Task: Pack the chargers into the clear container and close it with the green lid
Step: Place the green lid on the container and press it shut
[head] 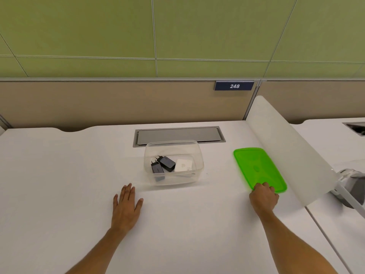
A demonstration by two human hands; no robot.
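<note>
The clear container (199,155) stands open on the white desk, near its middle. Inside it lie two black chargers (166,163), prongs pointing up-left, and a white charger (184,165) to their right. The green lid (254,165) lies flat on the desk to the container's right, beside a white divider. My right hand (263,196) has its fingers curled over the lid's near edge. My left hand (126,204) rests flat on the desk, palm down and fingers spread, to the front left of the container and apart from it.
A frosted white divider panel (286,147) rises along the desk's right side, close behind the lid. A grey cable hatch (177,135) is set in the desk just behind the container. A tan partition with a "248" plate (234,86) closes the back.
</note>
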